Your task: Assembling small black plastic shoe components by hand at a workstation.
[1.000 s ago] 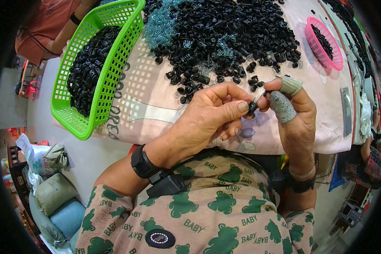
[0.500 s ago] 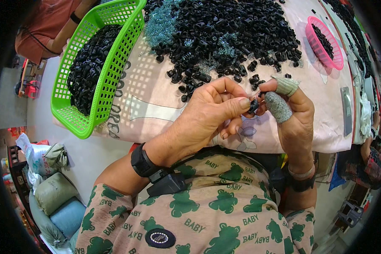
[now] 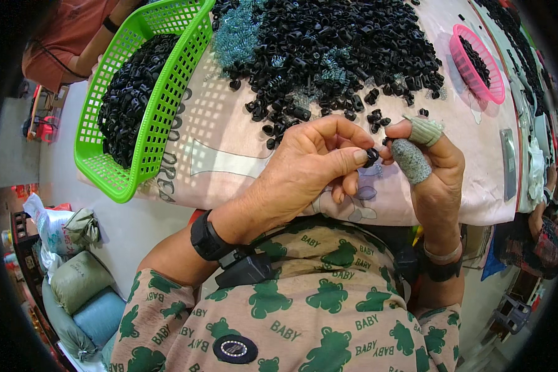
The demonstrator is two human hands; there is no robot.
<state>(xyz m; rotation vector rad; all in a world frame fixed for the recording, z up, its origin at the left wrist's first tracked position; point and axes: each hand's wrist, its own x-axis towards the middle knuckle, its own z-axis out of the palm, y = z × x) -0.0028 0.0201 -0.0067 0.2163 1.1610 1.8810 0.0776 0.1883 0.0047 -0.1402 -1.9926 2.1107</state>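
Observation:
My left hand (image 3: 319,155) pinches a small black plastic cord-lock piece (image 3: 371,157) between thumb and forefinger, its other fingers curled below. Just to the right, my right hand (image 3: 437,167) has thumb and forefinger closed together, with fabric sleeves on both. A tiny dark bit shows at those fingertips, too small to name. The two hands are slightly apart over the table's near side. Beyond them spreads a large heap of black plastic cord-lock parts (image 3: 341,43), with pale blue coil springs (image 3: 237,40) piled at its left and scattered through it.
A green plastic basket (image 3: 144,146) full of black parts stands left on the pink table cover (image 3: 229,186). A pink basket (image 3: 497,87) with black pieces is at the far right, above a flat grey strip (image 3: 508,164). Another person's arm (image 3: 99,53) is at upper left.
My right hand has drawn slightly right, opening a gap between it and the black piece. My left hand stays nearly in place, still pinching that piece.

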